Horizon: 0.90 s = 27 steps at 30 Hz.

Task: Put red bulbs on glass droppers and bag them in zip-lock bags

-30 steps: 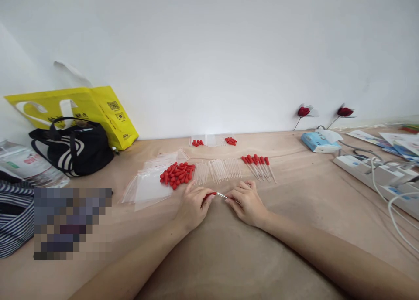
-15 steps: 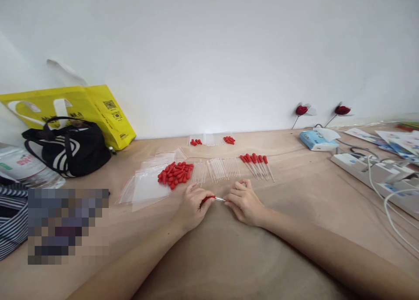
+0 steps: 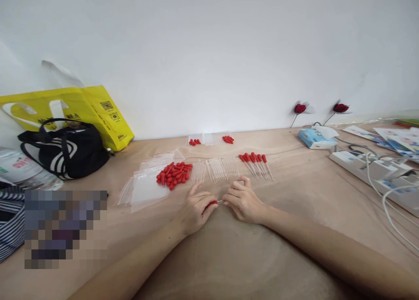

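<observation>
Between finger and thumb, my left hand pinches a red rubber bulb. My right hand grips a thin clear tube, whose near end meets the bulb; most of the tube is hidden by the fingers. Beyond my left hand lies a pile of red bulbs on clear plastic bags. Rows of clear tubes lie to the right of the pile. Several tubes with red bulbs on them lie beyond my right hand.
At the wall sit small bags with red bulbs. A yellow bag and a black bag stand at the left. At the right are a tissue pack, a power strip with cables, papers and two red flowers.
My hands have come slightly closer together, and less of the tube shows between them. The view has shifted a little.
</observation>
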Each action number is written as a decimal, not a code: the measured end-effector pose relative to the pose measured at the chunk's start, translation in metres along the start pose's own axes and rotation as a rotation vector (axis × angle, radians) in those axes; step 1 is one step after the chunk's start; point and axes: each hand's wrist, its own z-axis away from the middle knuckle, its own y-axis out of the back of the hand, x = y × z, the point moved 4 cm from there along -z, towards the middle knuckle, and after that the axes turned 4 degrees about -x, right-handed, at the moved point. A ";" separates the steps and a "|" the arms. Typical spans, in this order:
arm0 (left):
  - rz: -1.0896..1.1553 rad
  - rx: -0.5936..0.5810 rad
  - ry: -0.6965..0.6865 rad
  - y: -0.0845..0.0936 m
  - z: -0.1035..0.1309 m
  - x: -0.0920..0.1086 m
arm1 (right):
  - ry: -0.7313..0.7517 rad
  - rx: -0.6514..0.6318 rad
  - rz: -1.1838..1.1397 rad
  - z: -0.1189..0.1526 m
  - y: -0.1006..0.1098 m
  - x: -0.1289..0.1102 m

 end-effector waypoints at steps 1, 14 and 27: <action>-0.003 0.003 -0.005 0.000 0.000 0.000 | 0.003 -0.001 -0.005 0.000 0.000 -0.001; -0.055 0.006 0.071 0.003 0.001 -0.011 | -0.060 -0.005 0.041 0.000 0.002 0.007; -0.111 0.040 0.033 0.003 0.004 -0.013 | -0.058 -0.014 0.034 0.003 0.003 0.011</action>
